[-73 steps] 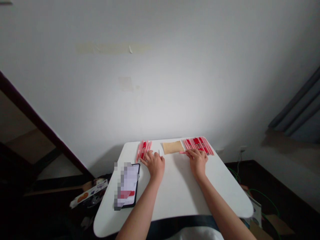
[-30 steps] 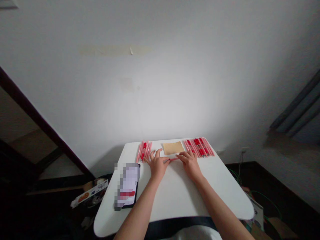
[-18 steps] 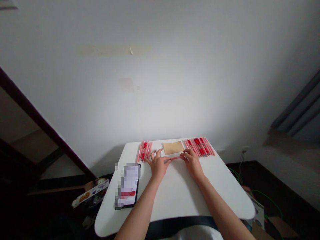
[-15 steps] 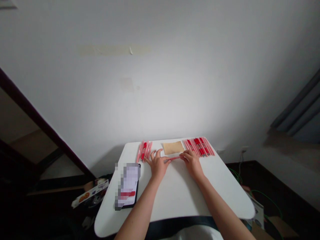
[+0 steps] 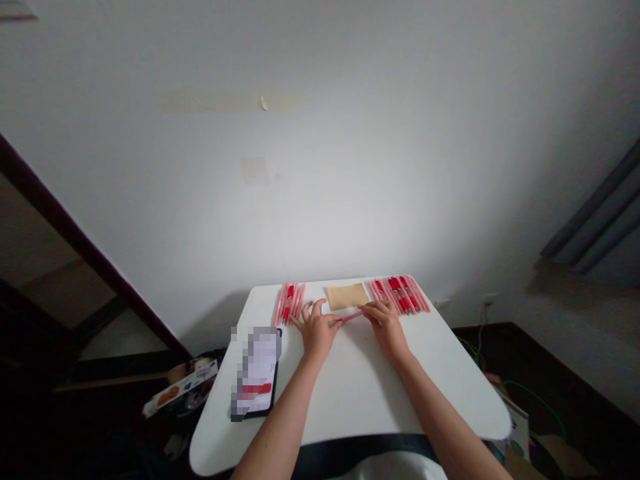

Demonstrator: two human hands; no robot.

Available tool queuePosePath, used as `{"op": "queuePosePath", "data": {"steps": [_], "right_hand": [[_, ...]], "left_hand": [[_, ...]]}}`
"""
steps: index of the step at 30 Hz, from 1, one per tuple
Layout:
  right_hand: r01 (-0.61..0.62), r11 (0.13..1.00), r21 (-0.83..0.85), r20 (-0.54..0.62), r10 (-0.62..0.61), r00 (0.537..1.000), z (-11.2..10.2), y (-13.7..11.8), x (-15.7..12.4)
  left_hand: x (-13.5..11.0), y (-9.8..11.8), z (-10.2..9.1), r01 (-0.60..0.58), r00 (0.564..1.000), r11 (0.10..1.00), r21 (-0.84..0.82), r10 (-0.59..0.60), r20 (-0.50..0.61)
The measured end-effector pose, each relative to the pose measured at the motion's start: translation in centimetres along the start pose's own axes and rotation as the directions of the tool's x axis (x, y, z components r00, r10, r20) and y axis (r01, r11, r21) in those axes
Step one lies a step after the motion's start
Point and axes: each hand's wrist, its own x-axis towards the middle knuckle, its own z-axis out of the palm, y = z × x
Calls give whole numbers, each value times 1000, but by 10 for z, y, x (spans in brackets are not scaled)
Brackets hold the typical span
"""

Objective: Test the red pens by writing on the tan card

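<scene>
A slim pink pen [image 5: 352, 317] is stretched between my two hands, just above or on the white table. My left hand [image 5: 317, 331] pinches its left end between thumb and forefinger, the other fingers spread upward. The right end is in the fingertips of my right hand [image 5: 386, 328]. Beyond my right hand lies a row of several pink and red pens [image 5: 403, 295]. A smaller group of pens [image 5: 289, 303] lies beyond my left hand. Between the two groups sits a tan piece of paper or card [image 5: 347, 295].
A phone [image 5: 260, 373] with a partly blurred screen lies at the left of the white table [image 5: 360, 400]. The table's far edge is against a pale wall [image 5: 330, 200]. Boxes and green cables [image 5: 537, 397] are on the floor to the right.
The right end of the pen is slightly higher, so the pen tilts a little more. Both hands keep their hold in nearly the same place.
</scene>
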Motion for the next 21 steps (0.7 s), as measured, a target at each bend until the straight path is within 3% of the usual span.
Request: {"op": "queuePosePath", "data": {"steps": [7, 21], "right_hand": [[-18, 999, 44, 3, 18, 1000, 0, 5, 0], [-73, 996, -53, 27, 75, 997, 1, 10, -2]], "left_hand": [[0, 0, 2, -16, 1000, 1000, 2, 16, -16], [0, 2, -3, 25, 999, 1000, -9, -25, 48]]}}
